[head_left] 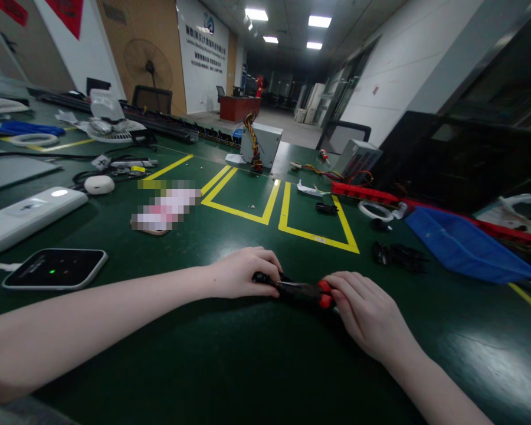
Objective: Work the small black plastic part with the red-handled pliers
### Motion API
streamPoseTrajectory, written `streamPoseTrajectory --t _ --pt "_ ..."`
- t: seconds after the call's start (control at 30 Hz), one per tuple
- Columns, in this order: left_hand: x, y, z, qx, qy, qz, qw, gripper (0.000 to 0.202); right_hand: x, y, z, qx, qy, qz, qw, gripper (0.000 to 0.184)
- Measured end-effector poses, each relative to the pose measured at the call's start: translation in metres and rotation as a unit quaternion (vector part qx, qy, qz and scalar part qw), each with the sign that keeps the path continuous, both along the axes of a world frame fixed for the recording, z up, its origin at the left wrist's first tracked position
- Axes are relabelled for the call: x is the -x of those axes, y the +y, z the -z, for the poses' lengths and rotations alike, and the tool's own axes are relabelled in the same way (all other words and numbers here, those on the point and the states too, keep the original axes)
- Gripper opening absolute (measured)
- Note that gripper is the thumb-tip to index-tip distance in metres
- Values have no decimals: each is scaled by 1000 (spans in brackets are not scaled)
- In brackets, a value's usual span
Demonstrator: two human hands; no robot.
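Observation:
In the head view, my right hand (pixel 367 307) is closed around the red handles of a pair of pliers (pixel 303 290). The dark head of the pliers points left, towards my other hand. My left hand (pixel 248 273) pinches a small black piece (pixel 262 277) between thumb and fingers, right at the tip of the pliers. The exact kind of this piece cannot be made out, and the fingers cover part of it. Both hands are low over the green table (pixel 203 354), close to each other.
Yellow tape outlines (pixel 243 213) lie ahead. A blue bin (pixel 469 245) and black cable bundles (pixel 398 257) are at right. A pixelated phone (pixel 163 211), white power bank (pixel 30 218) and charging pad (pixel 55 268) lie left. Metal power supplies (pixel 265 144) with wires stand farther back.

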State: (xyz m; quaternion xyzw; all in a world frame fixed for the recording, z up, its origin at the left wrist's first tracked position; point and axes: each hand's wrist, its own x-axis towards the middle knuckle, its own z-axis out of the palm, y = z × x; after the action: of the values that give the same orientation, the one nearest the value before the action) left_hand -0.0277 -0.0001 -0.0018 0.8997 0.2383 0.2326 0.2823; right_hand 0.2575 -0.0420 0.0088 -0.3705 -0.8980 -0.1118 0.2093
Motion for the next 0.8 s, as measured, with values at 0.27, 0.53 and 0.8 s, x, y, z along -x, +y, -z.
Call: streamPoseTrajectory --t 0.27,0.53,0.8 --pt "0 0 -1 -10 0 4 1000 10 -2 1 0 24 4 -1 1000 24" --pt "1 -1 2 -61 10 16 998 8 4 -1 -4 21 -15 -5 1000 28" --pt "-1 -1 4 -77 15 8 997 9 0 1 -3 12 -6 -5 1000 28"
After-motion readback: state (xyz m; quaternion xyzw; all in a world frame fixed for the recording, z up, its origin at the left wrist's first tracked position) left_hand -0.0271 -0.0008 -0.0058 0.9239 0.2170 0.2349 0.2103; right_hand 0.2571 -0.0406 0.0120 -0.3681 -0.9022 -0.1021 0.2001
